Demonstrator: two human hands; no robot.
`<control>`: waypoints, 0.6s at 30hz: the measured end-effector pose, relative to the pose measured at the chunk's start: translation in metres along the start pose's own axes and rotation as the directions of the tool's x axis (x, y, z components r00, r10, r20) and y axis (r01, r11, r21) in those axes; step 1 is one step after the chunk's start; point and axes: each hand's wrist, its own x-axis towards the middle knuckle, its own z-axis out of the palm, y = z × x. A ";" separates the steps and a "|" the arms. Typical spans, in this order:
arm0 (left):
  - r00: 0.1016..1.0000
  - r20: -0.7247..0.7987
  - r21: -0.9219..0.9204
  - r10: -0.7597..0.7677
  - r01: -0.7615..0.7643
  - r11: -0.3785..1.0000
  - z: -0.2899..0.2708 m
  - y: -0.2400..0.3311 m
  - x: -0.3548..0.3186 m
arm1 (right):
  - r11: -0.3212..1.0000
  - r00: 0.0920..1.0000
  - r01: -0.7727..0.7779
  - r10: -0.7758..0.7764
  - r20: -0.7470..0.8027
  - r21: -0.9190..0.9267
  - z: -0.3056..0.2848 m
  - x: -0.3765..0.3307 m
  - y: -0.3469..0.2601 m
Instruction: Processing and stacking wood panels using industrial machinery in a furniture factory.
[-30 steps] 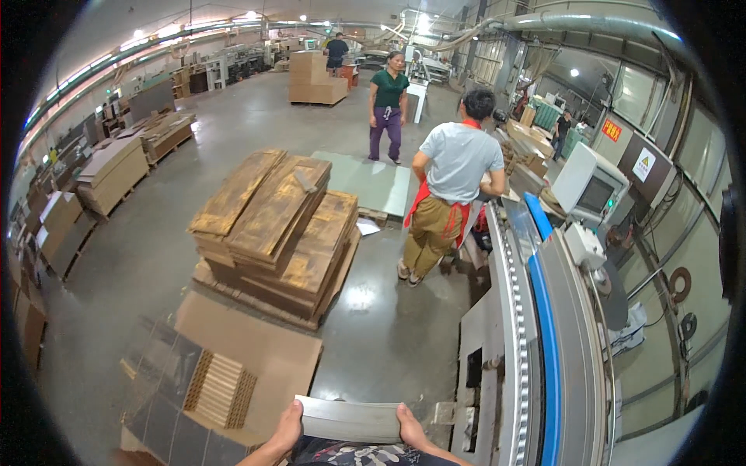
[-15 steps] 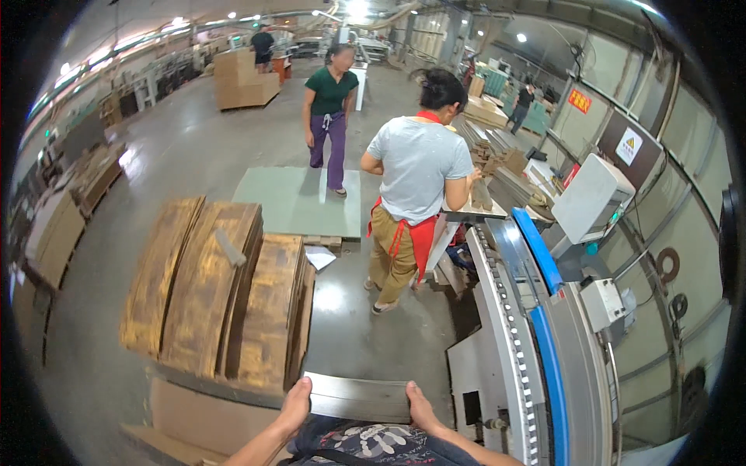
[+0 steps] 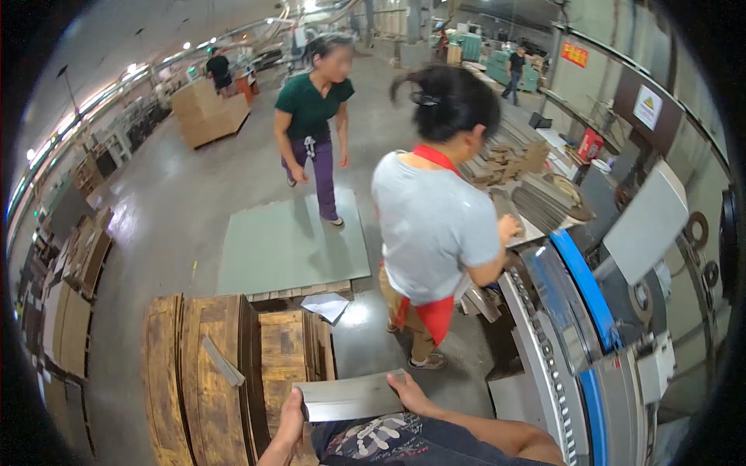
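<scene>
A short grey board (image 3: 353,398), perhaps a thin stack of strips, lies level across the front of my body. My left hand (image 3: 291,419) is closed on its left end, and my right hand (image 3: 410,394) grips the right end from above and the side. Whether it is one piece or several is hard to make out. Just beyond it stand stacks of brown wood-grain panels (image 3: 214,373), with a small pale strip bundle (image 3: 223,362) lying on top.
A co-worker in a grey shirt and red apron (image 3: 439,225) stands ahead at a long machine with a blue rail (image 3: 579,287). Another person in green (image 3: 315,116) walks on a pale green sheet (image 3: 287,248). White paper (image 3: 325,306) lies near the stacks. Grey strips (image 3: 544,198) lie beyond the machine.
My view has shifted forward, bringing the co-worker and machine closer. The board stays between my hands and now tilts slightly, its right end higher. The person in green has come nearer.
</scene>
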 end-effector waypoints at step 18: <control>0.950 0.308 0.287 0.053 -0.146 0.947 0.065 0.223 0.354 | 0.981 0.962 -0.018 0.070 -0.264 0.193 0.003 0.300 -0.182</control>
